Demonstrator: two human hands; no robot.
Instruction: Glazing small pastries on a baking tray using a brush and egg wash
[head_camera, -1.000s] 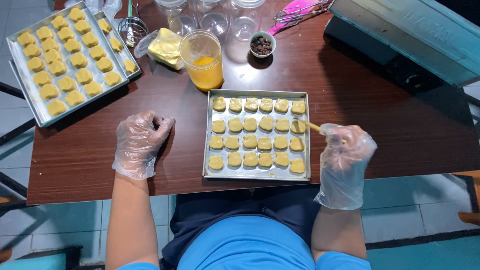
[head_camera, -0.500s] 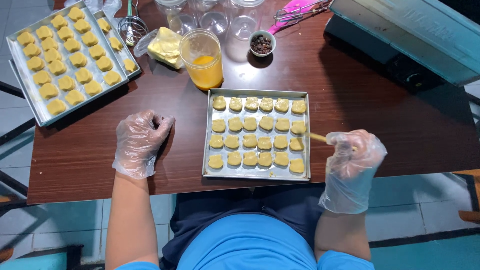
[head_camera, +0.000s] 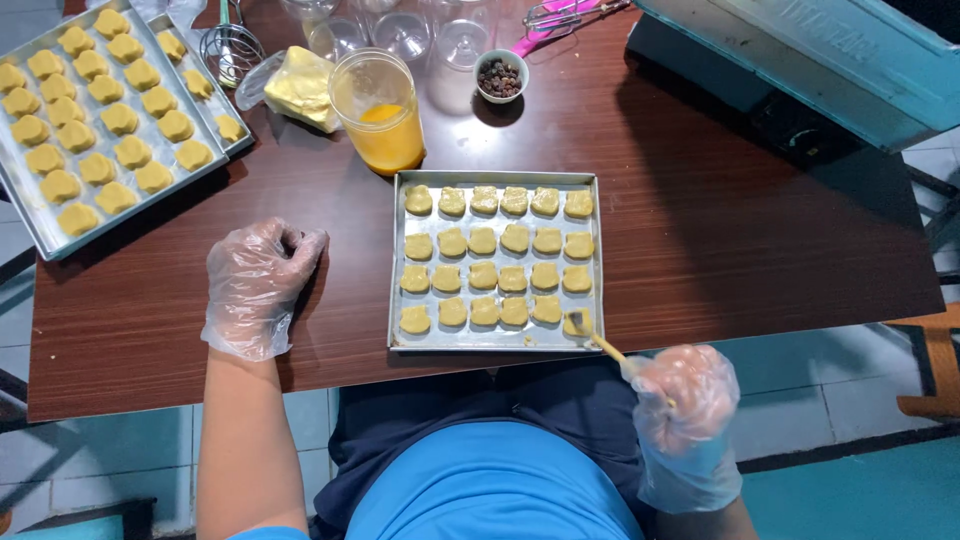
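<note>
A metal baking tray with several pale yellow dough pieces lies at the table's near edge. My right hand, in a clear plastic glove, is off the table's near edge at the tray's right corner and grips a small wooden-handled brush. The brush tip touches the dough piece at the tray's near right corner. My left hand, also gloved, rests on the dark wooden table left of the tray, fingers curled, holding nothing.
A second tray of dough pieces sits at the far left. Behind the near tray stand a plastic cup of orange liquid, wrapped butter, a whisk, glass jars, a small bowl of dark bits and a teal appliance.
My right hand moved down and toward me along the tray's right side, carrying the brush from the middle row to the near right corner piece. My left hand stayed put.
</note>
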